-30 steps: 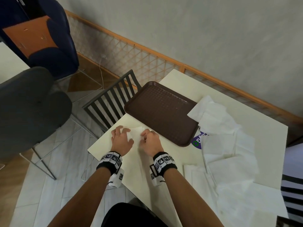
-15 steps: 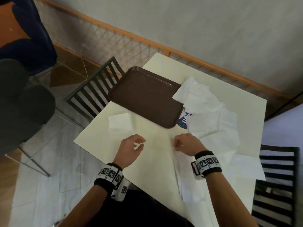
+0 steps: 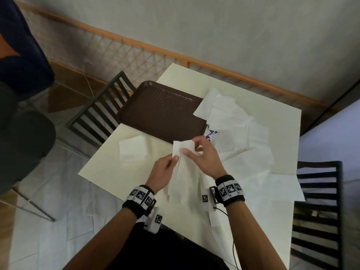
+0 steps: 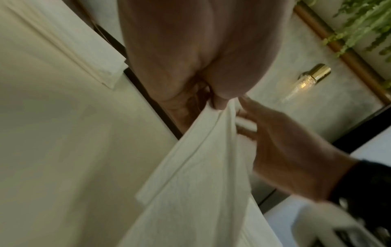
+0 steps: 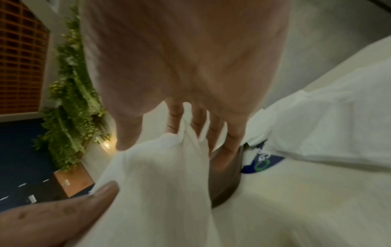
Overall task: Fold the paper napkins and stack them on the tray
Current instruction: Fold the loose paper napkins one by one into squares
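Both hands lift one paper napkin above the tabletop.
The left hand (image 3: pixel 163 170) pinches the napkin (image 3: pixel 180 172) near its top edge; the right hand (image 3: pixel 202 156) grips the same edge. A folded napkin (image 3: pixel 133 151) lies beside the brown tray (image 3: pixel 161 112); unfolded napkins (image 3: pixel 239 133) spread to the right.

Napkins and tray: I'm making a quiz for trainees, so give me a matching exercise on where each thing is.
Things:
1. brown plastic tray
2. folded white paper napkin
3. long white paper napkin
4. loose pile of unfolded white napkins

States:
A. held up in both hands
B. lying flat on the table left of the hands
C. nothing stacked on it
D. spread to the right of the tray

Pairs: 1-C, 2-B, 3-A, 4-D
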### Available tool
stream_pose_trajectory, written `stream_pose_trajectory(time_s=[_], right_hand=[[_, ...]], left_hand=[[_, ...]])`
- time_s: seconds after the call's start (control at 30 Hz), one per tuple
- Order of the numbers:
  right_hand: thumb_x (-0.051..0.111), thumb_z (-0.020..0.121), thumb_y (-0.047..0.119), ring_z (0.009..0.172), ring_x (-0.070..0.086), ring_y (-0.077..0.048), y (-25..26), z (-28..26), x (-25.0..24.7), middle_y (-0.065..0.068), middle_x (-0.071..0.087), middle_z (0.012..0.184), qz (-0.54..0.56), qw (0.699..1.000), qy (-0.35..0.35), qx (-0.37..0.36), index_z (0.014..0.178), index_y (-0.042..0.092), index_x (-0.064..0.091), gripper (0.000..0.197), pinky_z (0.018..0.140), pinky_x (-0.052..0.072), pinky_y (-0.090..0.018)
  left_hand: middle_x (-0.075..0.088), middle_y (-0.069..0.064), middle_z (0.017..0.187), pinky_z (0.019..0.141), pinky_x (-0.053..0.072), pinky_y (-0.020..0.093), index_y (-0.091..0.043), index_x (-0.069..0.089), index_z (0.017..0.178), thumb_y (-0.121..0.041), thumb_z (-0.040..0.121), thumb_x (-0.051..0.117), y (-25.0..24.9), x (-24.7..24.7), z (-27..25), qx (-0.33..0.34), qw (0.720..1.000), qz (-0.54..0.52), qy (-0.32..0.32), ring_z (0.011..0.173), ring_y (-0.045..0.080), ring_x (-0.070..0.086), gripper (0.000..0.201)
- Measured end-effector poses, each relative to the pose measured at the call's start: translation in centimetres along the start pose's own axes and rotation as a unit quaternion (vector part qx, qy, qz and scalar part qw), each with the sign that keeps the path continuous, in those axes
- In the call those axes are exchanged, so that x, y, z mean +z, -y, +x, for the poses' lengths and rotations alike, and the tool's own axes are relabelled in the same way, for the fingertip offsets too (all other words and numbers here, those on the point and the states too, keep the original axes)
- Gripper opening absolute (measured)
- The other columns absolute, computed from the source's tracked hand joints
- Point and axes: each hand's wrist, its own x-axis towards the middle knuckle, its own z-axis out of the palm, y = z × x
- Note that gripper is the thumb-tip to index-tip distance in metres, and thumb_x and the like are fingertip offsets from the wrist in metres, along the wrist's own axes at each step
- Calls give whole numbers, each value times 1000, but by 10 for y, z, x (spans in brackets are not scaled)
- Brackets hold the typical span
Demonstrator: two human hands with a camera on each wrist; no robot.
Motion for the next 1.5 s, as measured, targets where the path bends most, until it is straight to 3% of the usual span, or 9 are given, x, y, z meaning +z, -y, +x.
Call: stream_pose_trajectory(time_s=[0.13, 0.27, 0.4, 0.57, 0.73, 0.9, 1.0, 1.3, 1.5], right_hand=[[91, 82, 49, 90, 72, -17, -30, -10, 16, 3, 77, 98, 77, 989, 22, 121, 100, 26, 69, 36, 88, 60, -48], [90, 88, 36, 63, 44, -16, -44, -10, 11, 11, 47, 63, -28, 992, -35, 117, 70, 21, 46, 50, 63, 36, -33], [85, 94, 29, 93, 63, -22, -43, -10, 8, 3, 65, 101, -138, 985, -48, 90, 104, 21, 68, 21, 83, 50, -32], [73, 99, 58, 93, 70, -4, 11, -7, 31, 14, 77, 103, 82, 994, 34, 68, 108, 26, 78, 34, 89, 55, -26], [79, 101, 16, 75, 44, -15, 45, 2, 42, 8, 48, 73, 247, 969, 25, 8, 70, 26, 58, 38, 74, 42, -33], [83, 96, 6, 96, 73, -23, 51, 11, 35, 0, 79, 100, 306, 951, 35, -34, 102, 12, 82, 8, 90, 59, -44], [82, 86, -6, 99, 69, -22, 54, 15, 27, 1, 75, 107, 320, 944, 37, -65, 97, 15, 89, 24, 83, 56, -35], [76, 91, -12, 95, 58, -15, 82, 22, 5, 4, 60, 108, 223, 954, 86, -181, 94, 9, 88, 25, 76, 46, -17], [78, 89, 14, 94, 58, -20, 93, 18, -6, -4, 54, 108, 131, 957, 85, -245, 95, 11, 90, 13, 83, 47, -24]], left_hand=[[71, 4, 81, 76, 52, 40, -4, 64, 92, -40, 114, 48, -1, -14, -1, -40, 996, -46, -70, 75, 21, 64, 45], [67, 15, 80, 74, 50, 35, 1, 61, 91, -37, 115, 47, -1, -32, -3, -55, 987, -75, -133, 73, 15, 58, 47], [60, 10, 81, 78, 48, 35, 5, 58, 98, -45, 113, 48, -1, -50, -6, -47, 986, -100, -124, 80, 15, 55, 53], [61, 14, 75, 73, 49, 36, -4, 58, 85, -43, 112, 53, -25, -56, -9, -13, 988, -111, -109, 74, 14, 55, 47], [80, 2, 104, 90, 66, 47, -19, 74, 113, -44, 105, 67, -44, -70, -5, 2, 991, -97, -87, 98, 20, 78, 27], [82, -5, 114, 98, 63, 47, -18, 78, 122, -22, 102, 74, -56, -94, -9, 37, 992, -94, -82, 107, 16, 78, 21], [81, 0, 112, 101, 61, 42, -11, 81, 115, 1, 102, 67, -59, -105, -10, 97, 988, -93, -72, 111, 21, 76, 23], [64, 31, 103, 77, 47, 40, -2, 74, 99, 4, 109, 48, -64, -109, -6, 60, 976, -193, -83, 91, 32, 62, 29], [59, 25, 96, 70, 45, 37, -6, 65, 88, 0, 110, 42, -74, -106, -4, 29, 974, -211, -76, 87, 30, 59, 33]])
